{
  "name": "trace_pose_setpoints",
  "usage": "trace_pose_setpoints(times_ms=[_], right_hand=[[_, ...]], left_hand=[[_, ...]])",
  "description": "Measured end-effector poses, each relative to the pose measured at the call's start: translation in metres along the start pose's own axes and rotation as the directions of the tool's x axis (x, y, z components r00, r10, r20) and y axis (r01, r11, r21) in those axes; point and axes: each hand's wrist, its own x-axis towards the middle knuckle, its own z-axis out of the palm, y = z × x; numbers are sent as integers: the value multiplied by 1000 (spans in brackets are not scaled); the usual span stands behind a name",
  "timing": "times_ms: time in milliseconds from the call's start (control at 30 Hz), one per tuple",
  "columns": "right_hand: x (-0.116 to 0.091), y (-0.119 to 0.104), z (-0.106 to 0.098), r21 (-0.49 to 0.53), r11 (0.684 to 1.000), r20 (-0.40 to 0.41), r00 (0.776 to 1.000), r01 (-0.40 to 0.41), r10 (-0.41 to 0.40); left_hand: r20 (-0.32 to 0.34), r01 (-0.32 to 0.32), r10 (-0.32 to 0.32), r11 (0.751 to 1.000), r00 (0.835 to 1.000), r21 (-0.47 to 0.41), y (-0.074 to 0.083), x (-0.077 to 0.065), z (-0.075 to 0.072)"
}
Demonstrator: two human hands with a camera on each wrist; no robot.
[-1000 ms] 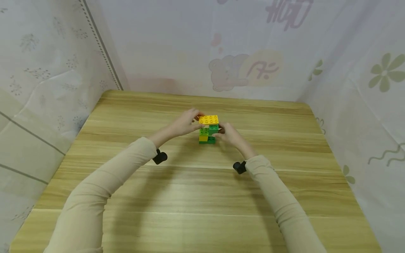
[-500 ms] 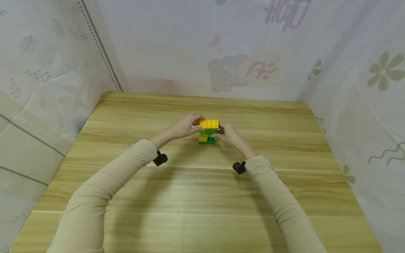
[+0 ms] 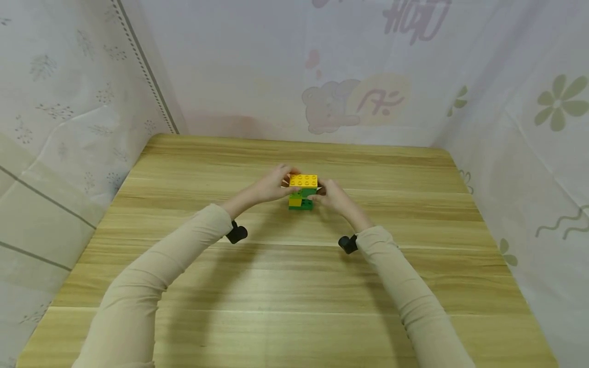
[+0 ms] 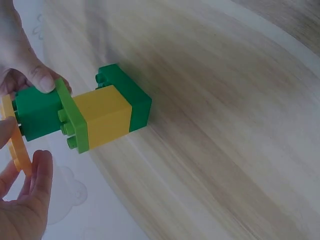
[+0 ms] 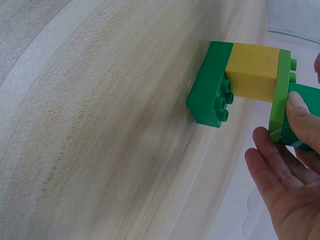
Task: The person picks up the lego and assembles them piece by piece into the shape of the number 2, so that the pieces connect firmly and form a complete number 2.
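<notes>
At the middle of the table a stack of toy building bricks stands upright. Its bottom is a dark green brick [image 5: 212,87] on the wood, with a yellow brick [image 4: 102,115] over one half. On that lies a thin light green plate [image 4: 74,117], and an upper dark green brick [image 4: 37,112] sits off to its right side. My left hand [image 3: 270,185] pinches a thin yellow plate [image 3: 303,181] by its left end, right at the studs of the upper green brick. From the right, my right hand [image 3: 336,197] holds the upper green brick between thumb and fingers.
The wooden table [image 3: 267,286] extends around the stack. Behind it and at both sides hang pale printed cloths [image 3: 257,66]. Black wrist mounts [image 3: 236,234] show below both wrists.
The yellow plate has come down with my left hand, closer onto the upper green brick, and now covers more of the light green plate below. My right hand has stayed in place.
</notes>
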Motion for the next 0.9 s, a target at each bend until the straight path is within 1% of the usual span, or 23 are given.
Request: trace_pose_setpoints(times_ms=[100, 300, 367, 633, 900], right_hand=[[0, 0, -1, -7, 1000, 5, 1000, -3, 3], [0, -1, -1, -11, 1000, -1, 1000, 1, -1], [-1, 0, -1, -5, 1000, -1, 1000, 5, -5], [-4, 1, 2, 9, 1000, 11, 1000, -5, 5], [-2, -2, 2, -11, 1000, 10, 1000, 7, -7]], left_hand=[[-8, 7, -7, 1000, 1000, -5, 2, 1, 2], [-33, -2, 2, 1000, 999, 6, 2, 3, 6], [-38, 8, -7, 1000, 999, 19, 2, 4, 7], [-27, 35, -33, 994, 999, 105, 9, 4, 6], [-10, 56, -56, 992, 998, 115, 13, 6, 1]])
